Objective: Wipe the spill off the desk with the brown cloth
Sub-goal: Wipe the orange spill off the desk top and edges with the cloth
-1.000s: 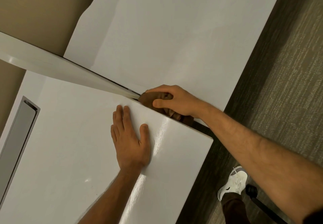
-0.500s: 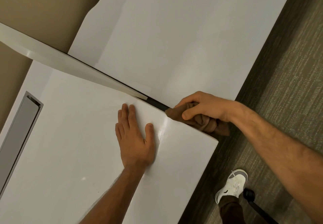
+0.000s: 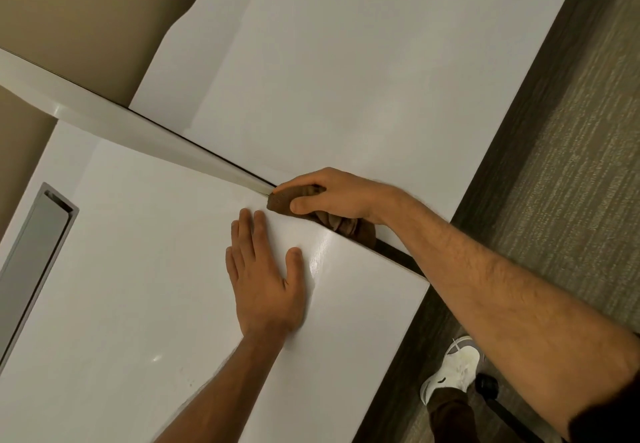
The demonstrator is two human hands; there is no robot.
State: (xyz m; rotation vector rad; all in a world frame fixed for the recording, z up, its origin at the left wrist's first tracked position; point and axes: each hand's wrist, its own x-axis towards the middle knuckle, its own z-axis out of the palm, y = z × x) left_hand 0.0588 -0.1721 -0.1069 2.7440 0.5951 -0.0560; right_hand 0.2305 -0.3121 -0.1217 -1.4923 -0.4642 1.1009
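The brown cloth is bunched at the dark gap between two white desk tops, right at the end of a thin white divider panel. My right hand grips the cloth, thumb over its front and fingers curled over the top; part of the cloth hangs into the gap below my wrist. My left hand lies flat, fingers straight, on the near white desk just below and left of the cloth. No spill is plainly visible; the desk shines wet-looking beside my left thumb.
A second white desk stretches beyond the gap. A grey cable slot is cut into the near desk at the left. Grey carpet runs along the right, with my white shoe and a dark chair caster.
My right hand slid the cloth right toward the desk corner half a second ago, then back left along the gap to the divider's end. My left hand stayed flat in place.
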